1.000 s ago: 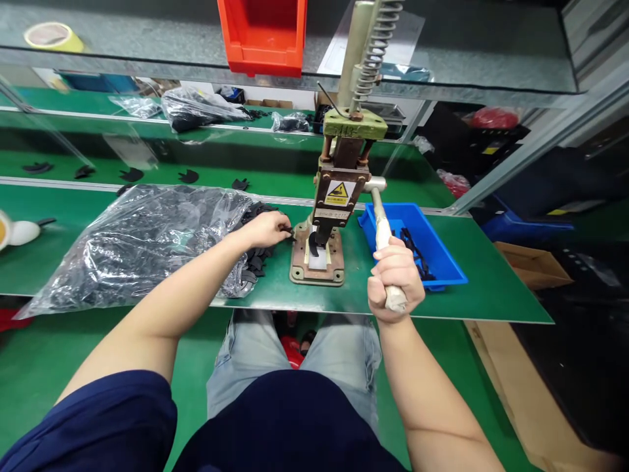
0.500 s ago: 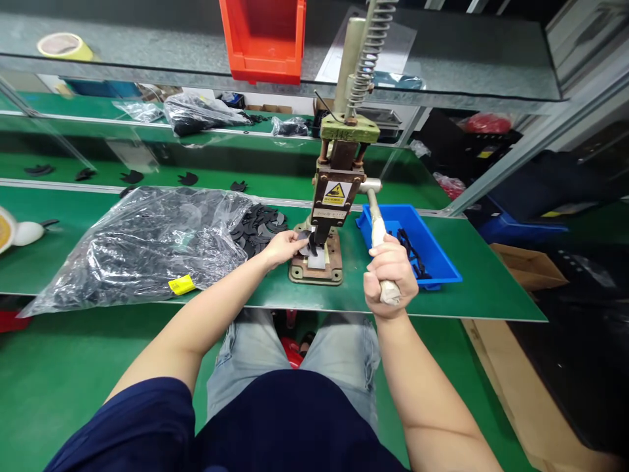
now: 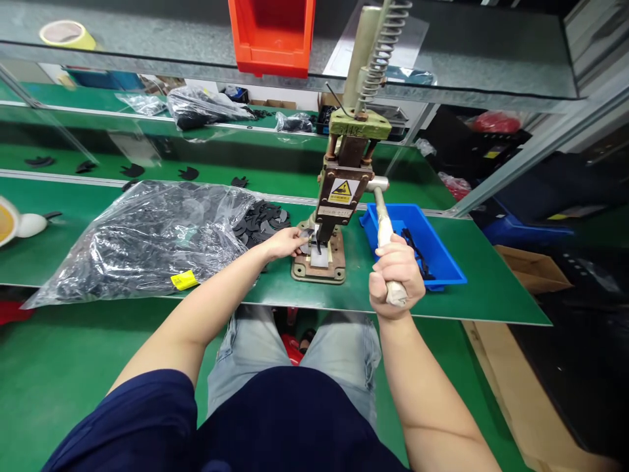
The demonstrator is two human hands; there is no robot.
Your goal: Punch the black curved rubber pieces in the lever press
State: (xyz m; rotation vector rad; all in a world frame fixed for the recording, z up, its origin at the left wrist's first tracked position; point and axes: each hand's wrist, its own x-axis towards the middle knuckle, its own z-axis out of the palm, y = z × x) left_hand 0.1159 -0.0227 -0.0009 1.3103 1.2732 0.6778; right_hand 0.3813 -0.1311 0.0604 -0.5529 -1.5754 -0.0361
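My right hand (image 3: pixel 397 276) is wrapped around the taped lever handle (image 3: pixel 384 226) of a hand press (image 3: pixel 339 190). At the press base (image 3: pixel 339 262), my left hand (image 3: pixel 286 243) pinches a small black plastic piece (image 3: pixel 306 233) beside the ram. Part of that piece is covered by my fingers. Another thin black bit (image 3: pixel 318 246) lies under the ram on the light plate (image 3: pixel 320 257). Left of my hand, loose black curved pieces (image 3: pixel 259 221) spill from a clear plastic bag (image 3: pixel 147 242).
Right of the press stands a blue bin (image 3: pixel 445 265) with black parts inside. A red bin (image 3: pixel 275 62) and a tape roll (image 3: pixel 66 34) sit on the overhead shelf (image 3: pixel 162 59). Several black pieces (image 3: pixel 132 170) lie along the back. The green table's (image 3: pixel 501 301) front edge is close to my legs.
The whole view has shifted slightly, with the press now a little farther right. My left hand stays at the press base with the black piece, and my right hand keeps hold of the lever.
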